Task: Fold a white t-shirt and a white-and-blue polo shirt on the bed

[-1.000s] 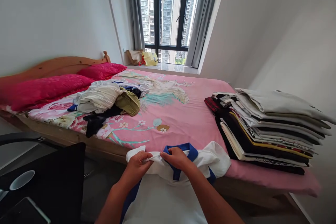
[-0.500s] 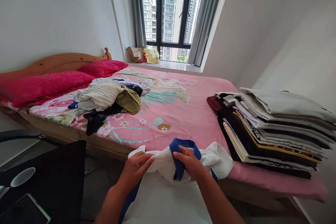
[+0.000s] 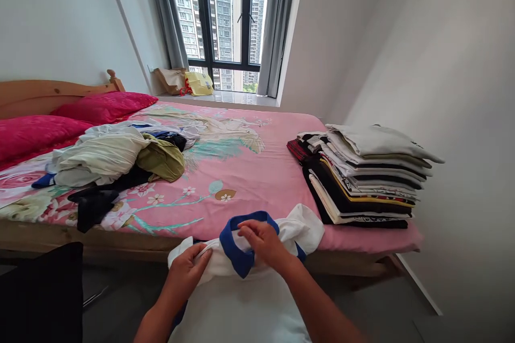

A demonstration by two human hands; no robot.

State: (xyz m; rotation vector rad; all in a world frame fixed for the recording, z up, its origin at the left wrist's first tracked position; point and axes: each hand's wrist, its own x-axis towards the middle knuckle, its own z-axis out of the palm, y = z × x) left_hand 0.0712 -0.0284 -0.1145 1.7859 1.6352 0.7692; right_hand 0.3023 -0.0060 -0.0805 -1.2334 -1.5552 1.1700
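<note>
Here we have a white shirt [image 3: 245,305] with a blue collar [image 3: 235,252], at the near edge of the bed [image 3: 132,246]. Our left hand [image 3: 187,268] pinches its white cloth; our right hand [image 3: 265,245] curls over the collar, but we can't tell if it pinches. We see a pink flowery sheet [image 3: 277,177], a folded clothes pile [image 3: 374,187] and a window [image 3: 225,16].

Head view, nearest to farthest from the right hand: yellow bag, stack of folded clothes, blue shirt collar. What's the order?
1. Blue shirt collar: right at the right hand.
2. Stack of folded clothes: to the hand's right, on the near right part of the bed.
3. Yellow bag: on the windowsill, beyond the bed.
</note>
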